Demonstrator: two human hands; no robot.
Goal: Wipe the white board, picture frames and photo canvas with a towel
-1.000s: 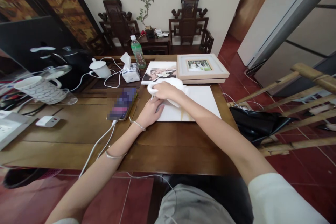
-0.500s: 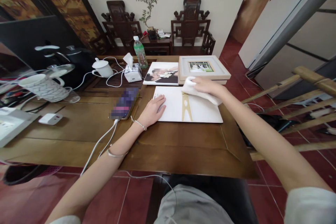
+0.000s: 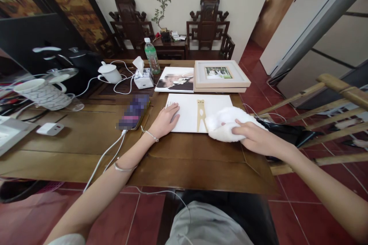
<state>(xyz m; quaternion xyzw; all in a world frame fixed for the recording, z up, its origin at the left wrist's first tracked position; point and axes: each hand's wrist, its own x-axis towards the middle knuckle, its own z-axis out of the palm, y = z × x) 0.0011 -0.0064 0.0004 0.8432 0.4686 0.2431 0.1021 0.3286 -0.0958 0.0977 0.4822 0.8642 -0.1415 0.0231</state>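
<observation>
**White cloth at the near right corner of a flat white board**

Seen from above, across a dark wooden counter (image 3: pixel 184 160). Right hand (image 3: pixel 255 138) closed around a soft, fluffy white cloth (image 3: pixel 222 124), bunched into a rounded wad and pressed onto the near right corner of a flat white board (image 3: pixel 186 113). Left hand (image 3: pixel 166 120) open, palm down, fingers spread flat on the board's left edge, gripping nothing. Board rectangular, smooth and matte, long axis running left to right between the two hands; rest of its surface lying to the left of the cloth. Small gold clothespin-shaped mark (image 3: pixel 201 115) upright near the middle, just left of the cloth. Beyond the board, a glossy photo print (image 3: pixel 175 80) beside a pale framed picture (image 3: pixel 220 73). To the left, a phone (image 3: pixel 133 113) on a white cable.
</observation>
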